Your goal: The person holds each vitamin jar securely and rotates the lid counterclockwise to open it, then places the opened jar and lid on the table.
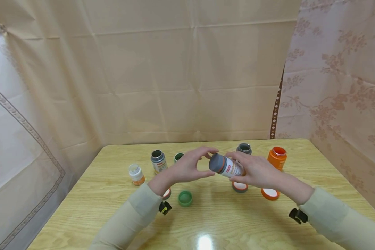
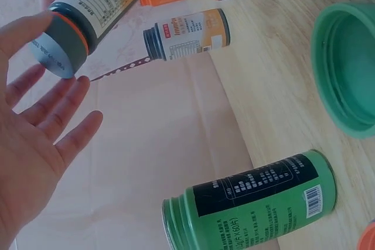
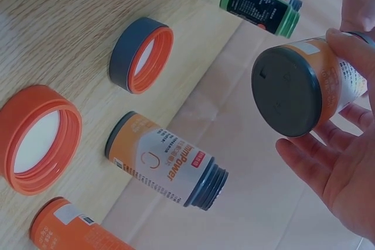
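In the head view, my right hand (image 1: 253, 170) grips a tilted supplement bottle (image 1: 232, 168) with an orange and white label. Its dark base (image 3: 287, 92) faces the right wrist camera. The bottle's dark grey lid (image 1: 217, 163) is on and points left, above an orange band. My left hand (image 1: 189, 165) has its thumb and fingertips at opposite sides of this lid, the other fingers (image 2: 79, 136) spread. Behind the hands stand a similar uncapped bottle (image 3: 164, 159) and a green bottle (image 2: 252, 203), partly hidden in the head view.
On the wooden table (image 1: 90, 215) stand an orange bottle (image 1: 276, 159), a grey bottle (image 1: 158, 162) and a small white jar (image 1: 136, 174), all uncapped. A green lid (image 1: 185, 198), an orange lid (image 1: 270, 194) and a grey lid (image 1: 240, 187) lie nearer. Curtains (image 1: 187, 69) hang behind.
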Available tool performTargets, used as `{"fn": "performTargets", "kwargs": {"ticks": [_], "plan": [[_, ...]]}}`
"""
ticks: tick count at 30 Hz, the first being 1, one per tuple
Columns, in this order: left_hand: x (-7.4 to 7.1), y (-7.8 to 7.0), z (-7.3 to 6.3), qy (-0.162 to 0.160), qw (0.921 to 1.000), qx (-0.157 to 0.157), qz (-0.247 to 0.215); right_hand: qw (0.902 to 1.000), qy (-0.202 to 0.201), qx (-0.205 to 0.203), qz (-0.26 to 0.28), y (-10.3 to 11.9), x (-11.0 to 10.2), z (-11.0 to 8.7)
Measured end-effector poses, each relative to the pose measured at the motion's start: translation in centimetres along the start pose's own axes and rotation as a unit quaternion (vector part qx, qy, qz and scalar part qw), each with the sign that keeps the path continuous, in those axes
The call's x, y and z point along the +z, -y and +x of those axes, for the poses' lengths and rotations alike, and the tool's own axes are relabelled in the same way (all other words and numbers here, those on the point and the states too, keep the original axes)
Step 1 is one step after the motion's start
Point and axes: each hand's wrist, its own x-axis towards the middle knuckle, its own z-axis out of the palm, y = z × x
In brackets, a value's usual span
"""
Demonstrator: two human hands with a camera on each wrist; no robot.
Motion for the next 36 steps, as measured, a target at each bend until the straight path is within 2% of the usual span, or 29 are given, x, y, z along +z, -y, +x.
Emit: {"fn": "performTargets", "kwargs": {"ticks": [4, 8, 10, 13, 16, 18, 26, 33, 36], "plan": [[0.06, 0.21, -0.07, 0.003, 0.9998, 0.018, -0.006, 1.0, 0.003, 0.0, 0.004, -0.03, 0.02, 0.02], [0.08, 0.26, -0.03, 0.005, 0.9996, 0.02, -0.021, 0.9999, 0.005, -0.003, 0.009, -0.09, 0.06, 0.02], [0.07, 0.24, 0.0, 0.006, 0.9996, 0.01, -0.027, 0.9999, 0.008, -0.003, 0.014, -0.13, 0.08, 0.0], [0.05, 0.09, 0.02, 0.005, 0.9994, -0.024, -0.024, 0.9998, 0.009, -0.004, 0.019, -0.16, 0.1, 0.0], [0.01, -0.16, 0.0, 0.002, 0.9981, -0.061, -0.011, 0.9998, 0.007, -0.007, 0.017, -0.14, 0.1, 0.02], [0.03, -0.27, 0.01, -0.003, 0.9972, -0.075, 0.0, 0.9998, 0.005, -0.01, 0.015, -0.12, 0.08, 0.04], [0.23, -0.4, 0.1, -0.018, 0.9961, -0.081, 0.032, 0.9999, 0.008, -0.007, 0.013, 0.01, -0.1, 0.06], [0.12, -0.43, 0.12, -0.004, 0.994, -0.097, 0.05, 0.9999, 0.009, -0.001, 0.014, 0.12, -0.29, 0.01], [0.1, -0.39, 0.11, 0.001, 0.9953, -0.088, 0.04, 0.9999, 0.009, -0.003, 0.014, 0.13, -0.35, -0.03]]}}
